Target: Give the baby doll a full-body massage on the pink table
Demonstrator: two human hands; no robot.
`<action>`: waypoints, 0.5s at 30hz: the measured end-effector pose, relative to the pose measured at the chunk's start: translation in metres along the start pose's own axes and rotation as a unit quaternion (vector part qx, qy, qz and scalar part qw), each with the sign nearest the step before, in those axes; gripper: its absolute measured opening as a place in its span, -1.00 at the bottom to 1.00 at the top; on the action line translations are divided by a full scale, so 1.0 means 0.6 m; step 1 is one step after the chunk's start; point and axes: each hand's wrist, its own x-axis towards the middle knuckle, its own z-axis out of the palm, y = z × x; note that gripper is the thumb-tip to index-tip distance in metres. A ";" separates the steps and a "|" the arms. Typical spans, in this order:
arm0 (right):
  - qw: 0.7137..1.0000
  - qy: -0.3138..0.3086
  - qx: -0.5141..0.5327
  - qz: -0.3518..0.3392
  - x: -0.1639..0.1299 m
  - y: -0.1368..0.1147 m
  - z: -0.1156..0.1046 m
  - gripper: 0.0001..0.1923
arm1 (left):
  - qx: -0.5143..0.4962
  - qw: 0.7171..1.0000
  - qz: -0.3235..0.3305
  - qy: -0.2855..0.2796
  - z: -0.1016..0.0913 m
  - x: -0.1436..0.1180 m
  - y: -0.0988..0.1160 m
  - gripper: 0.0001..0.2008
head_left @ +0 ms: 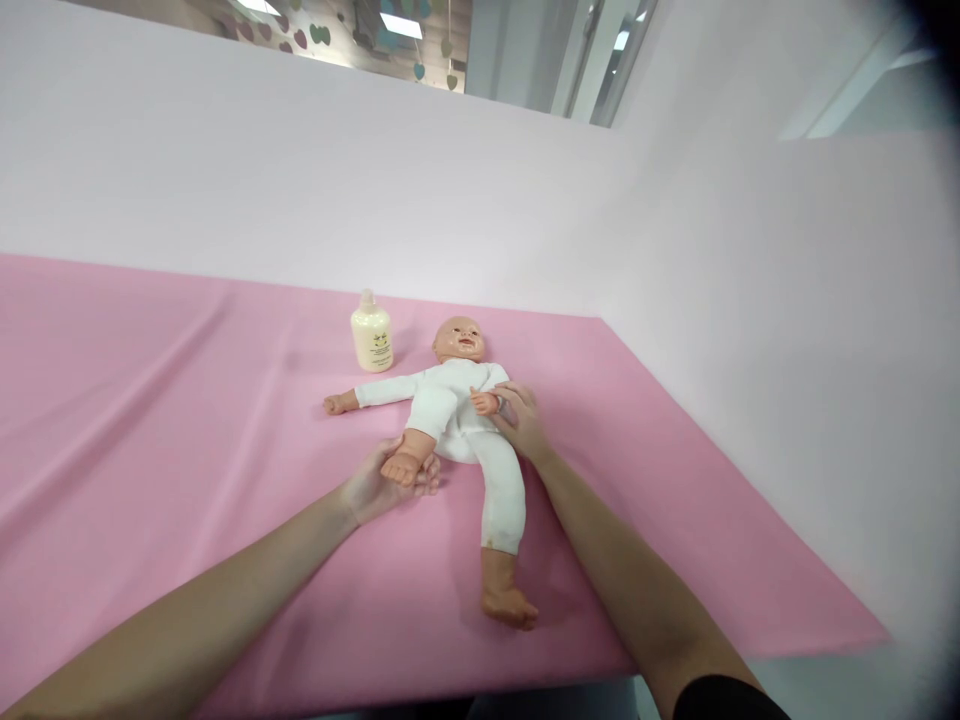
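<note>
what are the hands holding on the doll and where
The left hand cups the doll by its bent leg's foot; the right hand grips the doll's wrist at its belly.

We see a baby doll (pixel 457 405) in a white bodysuit lying face up on the pink tablecloth (pixel 150 420). Our left hand (pixel 386 485) cups the doll's bent foot at the doll's left side. Our right hand (pixel 521 420) rests against the doll's hip, touching its small hand. A cream lotion bottle (pixel 372 335) stands upright just beside the doll's head.
</note>
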 end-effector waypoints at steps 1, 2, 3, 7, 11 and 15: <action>1.000 -0.015 -0.014 -0.010 0.001 0.000 -0.001 -0.70 | -0.002 1.000 -0.001 0.011 0.001 0.001 0.001 -0.56; 0.999 -0.025 -0.023 -0.017 0.002 -0.001 -0.001 -0.70 | -0.003 1.000 -0.003 0.020 0.002 0.001 0.001 -0.56; 0.999 -0.030 -0.028 -0.020 0.003 -0.001 -0.001 -0.70 | -0.002 1.000 -0.004 0.029 0.003 0.002 0.002 -0.57; 0.999 -0.031 -0.031 -0.028 0.003 -0.001 -0.001 -0.71 | 0.012 0.999 -0.010 0.035 0.004 0.002 0.003 -0.56; 1.000 0.016 0.015 0.015 0.000 0.002 0.003 -0.68 | 0.033 0.999 -0.022 -0.020 -0.005 0.000 0.000 -0.55; 0.977 0.090 0.135 0.141 0.002 0.007 0.002 -0.57 | 0.073 0.991 -0.022 -0.108 -0.011 -0.005 -0.001 -0.54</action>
